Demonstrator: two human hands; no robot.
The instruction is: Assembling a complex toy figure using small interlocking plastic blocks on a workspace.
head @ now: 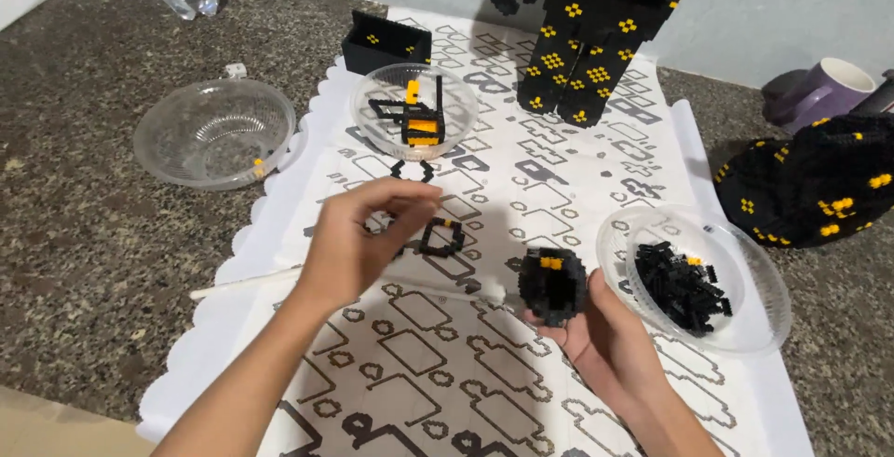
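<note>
Your left hand [358, 243] is raised, forearm reaching in from the near left, wrist bent, its fingers [410, 198] pinched together at the tips. Your right hand [596, 336] lies lower to the right, palm up, forearm coming from the near right, fingers curled in a cupped grip.

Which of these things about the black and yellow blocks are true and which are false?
1. The right hand holds a round black block ball. True.
2. The bowl by the right hand is full of red bricks. False: it holds small black bricks.
3. The left hand rests flat on the paper. False: it is raised, fingers pinched together.
4. A small black ring of bricks lies on the printed sheet. True.
5. The far left clear bowl is heaped with bricks. False: it is almost empty.
</note>
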